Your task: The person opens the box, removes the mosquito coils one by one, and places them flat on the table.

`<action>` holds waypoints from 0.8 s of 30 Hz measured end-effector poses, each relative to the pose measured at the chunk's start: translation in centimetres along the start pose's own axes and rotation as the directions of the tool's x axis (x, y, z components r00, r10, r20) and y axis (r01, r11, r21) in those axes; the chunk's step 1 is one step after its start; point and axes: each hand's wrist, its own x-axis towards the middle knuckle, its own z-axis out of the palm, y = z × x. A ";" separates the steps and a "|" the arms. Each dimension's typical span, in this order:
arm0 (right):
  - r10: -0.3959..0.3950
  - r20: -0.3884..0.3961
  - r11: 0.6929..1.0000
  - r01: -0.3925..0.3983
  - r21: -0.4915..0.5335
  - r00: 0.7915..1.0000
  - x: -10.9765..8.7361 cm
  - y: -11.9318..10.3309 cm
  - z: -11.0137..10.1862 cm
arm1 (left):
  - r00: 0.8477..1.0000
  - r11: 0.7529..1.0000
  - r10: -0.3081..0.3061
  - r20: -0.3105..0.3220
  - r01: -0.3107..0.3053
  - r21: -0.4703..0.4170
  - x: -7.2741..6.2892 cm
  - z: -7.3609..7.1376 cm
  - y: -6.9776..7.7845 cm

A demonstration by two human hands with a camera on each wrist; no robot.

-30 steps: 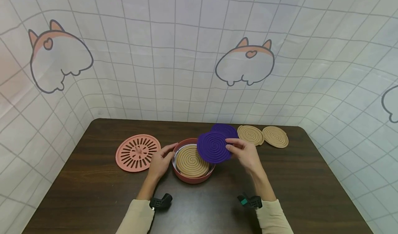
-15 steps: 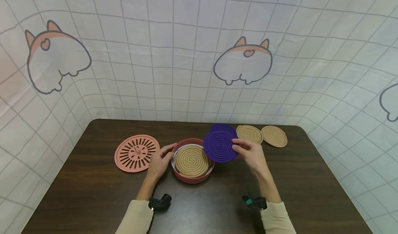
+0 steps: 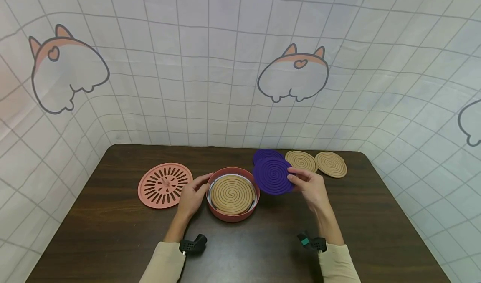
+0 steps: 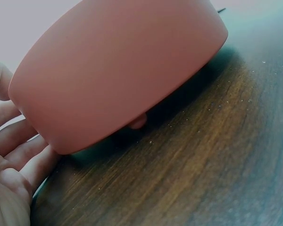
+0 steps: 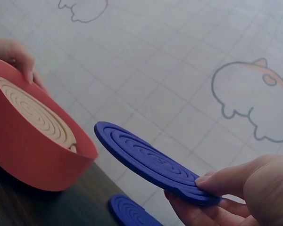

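Slotted disc lies flat on the table, left. Left hand grips the left rim of the box; a tan coil sits inside. Right hand pinches the right edge of a purple coil, aloft just right of the box. Beyond lies a second purple coil; farther right, two tan coils. Judged step: unloading the box. Next move calls for lowering the purple coil flat and releasing.

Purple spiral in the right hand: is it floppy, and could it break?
The purple spiral looks fairly stiff: pinched at one edge by the right hand, it barely sags. It's thin, so probably light and maybe breakable.
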 end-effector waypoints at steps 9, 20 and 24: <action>0.009 -0.023 1.000 -0.009 -0.014 1.000 0.4 0.9 -0.7 | 1.000 1.000 0.001 0.002 -0.001 0.005 0.0 0.1 -0.2; 0.056 -0.007 0.997 -0.056 -0.044 0.998 0.8 2.3 -0.7 | 1.000 1.000 -0.003 0.005 0.003 -0.005 0.0 0.0 0.0; 0.065 0.000 0.996 -0.064 -0.062 0.998 1.0 2.8 -0.5 | 1.000 1.000 -0.008 0.003 0.008 0.000 -0.1 0.0 0.2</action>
